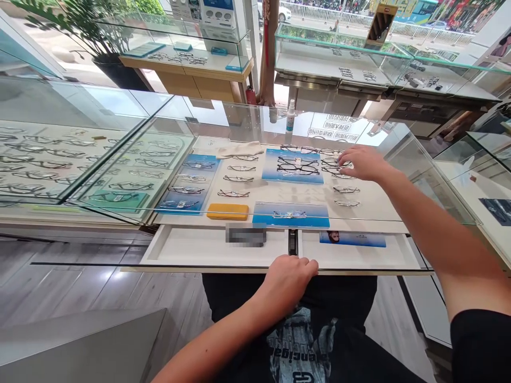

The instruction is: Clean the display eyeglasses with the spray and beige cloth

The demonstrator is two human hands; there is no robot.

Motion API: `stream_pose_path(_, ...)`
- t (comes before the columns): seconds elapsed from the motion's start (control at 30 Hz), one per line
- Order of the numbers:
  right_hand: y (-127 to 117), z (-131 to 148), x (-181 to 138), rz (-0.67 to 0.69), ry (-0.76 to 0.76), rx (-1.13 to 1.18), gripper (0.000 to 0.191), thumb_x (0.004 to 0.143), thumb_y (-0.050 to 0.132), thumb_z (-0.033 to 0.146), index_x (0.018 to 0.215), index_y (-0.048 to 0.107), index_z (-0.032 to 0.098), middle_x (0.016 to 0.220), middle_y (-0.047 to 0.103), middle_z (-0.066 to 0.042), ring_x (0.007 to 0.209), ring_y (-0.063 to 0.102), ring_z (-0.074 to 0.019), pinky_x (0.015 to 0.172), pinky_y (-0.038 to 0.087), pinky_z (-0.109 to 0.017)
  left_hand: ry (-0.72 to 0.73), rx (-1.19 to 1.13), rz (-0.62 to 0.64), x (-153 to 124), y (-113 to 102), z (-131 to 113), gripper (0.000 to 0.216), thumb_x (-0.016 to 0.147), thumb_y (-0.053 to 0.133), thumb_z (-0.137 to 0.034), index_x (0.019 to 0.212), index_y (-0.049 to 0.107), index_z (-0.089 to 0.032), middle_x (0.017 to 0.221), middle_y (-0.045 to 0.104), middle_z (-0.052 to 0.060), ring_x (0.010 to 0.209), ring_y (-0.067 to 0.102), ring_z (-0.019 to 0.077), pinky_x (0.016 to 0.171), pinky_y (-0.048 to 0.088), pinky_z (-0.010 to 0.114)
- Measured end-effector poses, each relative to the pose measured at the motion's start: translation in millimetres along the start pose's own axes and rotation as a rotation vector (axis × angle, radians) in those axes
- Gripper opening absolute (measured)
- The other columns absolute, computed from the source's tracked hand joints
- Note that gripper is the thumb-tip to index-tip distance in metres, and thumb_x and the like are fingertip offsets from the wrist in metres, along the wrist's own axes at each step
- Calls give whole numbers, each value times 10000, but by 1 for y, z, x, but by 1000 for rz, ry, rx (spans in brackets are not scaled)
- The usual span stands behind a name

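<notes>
My right hand reaches over the display tray, its fingers bent and closed at a pair of eyeglasses in the right-hand column. The fingertips partly hide the frame. More eyeglasses lie just below in the same column. To the left, dark-framed eyeglasses sit on a blue display card. My left hand is curled over the front edge of the pulled-out white drawer, beside a long dark glass-pane edge.
An orange case, a beige cloth and blue cards share the tray. A spray bottle stands behind on the glass. Glass panels flank the display. A blurred dark item lies in the drawer.
</notes>
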State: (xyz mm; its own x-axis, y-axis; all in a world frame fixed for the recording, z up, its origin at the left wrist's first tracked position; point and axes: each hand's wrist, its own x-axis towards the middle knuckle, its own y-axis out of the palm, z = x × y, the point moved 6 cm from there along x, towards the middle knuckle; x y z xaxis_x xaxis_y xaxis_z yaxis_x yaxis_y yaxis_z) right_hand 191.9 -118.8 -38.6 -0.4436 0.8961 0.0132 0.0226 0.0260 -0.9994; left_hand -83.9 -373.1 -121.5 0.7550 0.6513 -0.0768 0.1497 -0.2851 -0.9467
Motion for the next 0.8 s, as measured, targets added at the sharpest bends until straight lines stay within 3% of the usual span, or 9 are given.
stream_pose_path(0.13, 5, 8, 2, -37, 16, -6, 246, 986, 591, 294, 987, 820, 206, 1129, 841, -113, 1120, 699, -320, 1023, 519, -500, 5, -4, -5, 0, 1, 0, 238, 1161, 577, -302, 982, 706, -212, 873, 808, 52, 790, 800, 266, 613, 305, 381)
stream_pose_path(0.37, 6, 18, -11, -82, 91, 2, 195, 935, 571, 270, 899, 754, 212, 1034, 799, -139, 1041, 696, -334, 996, 512, -500, 22, -2, -31, 0, 3, 0, 237, 1159, 567, -297, 980, 701, -217, 868, 800, 54, 781, 787, 268, 616, 326, 396)
stream_pose_path(0.57, -13, 49, -55, -64, 106, 329, 91, 874, 603, 303, 825, 656, 247, 970, 775, -94, 973, 691, -304, 905, 518, -443, 22, -15, -3, 0, 5, -1, 238, 1158, 556, -289, 987, 702, -211, 863, 790, 65, 783, 773, 262, 639, 380, 369)
stream_pose_path(0.7, -30, 101, -98, 184, 8, 638, 65, 892, 650, 317, 891, 685, 263, 990, 791, -65, 955, 701, -277, 923, 547, -413, 46, -20, -5, -1, 3, -2, 188, 1144, 575, -258, 1003, 688, -208, 873, 787, 67, 778, 765, 261, 650, 399, 355)
stream_pose_path(0.8, -30, 135, -129, 433, -20, 623, 72, 926, 631, 316, 880, 672, 280, 989, 794, -68, 930, 699, -282, 876, 550, -415, 55, -11, -6, -2, 2, -3, 164, 1135, 596, -249, 1000, 681, -214, 869, 789, 57, 769, 770, 267, 629, 380, 369)
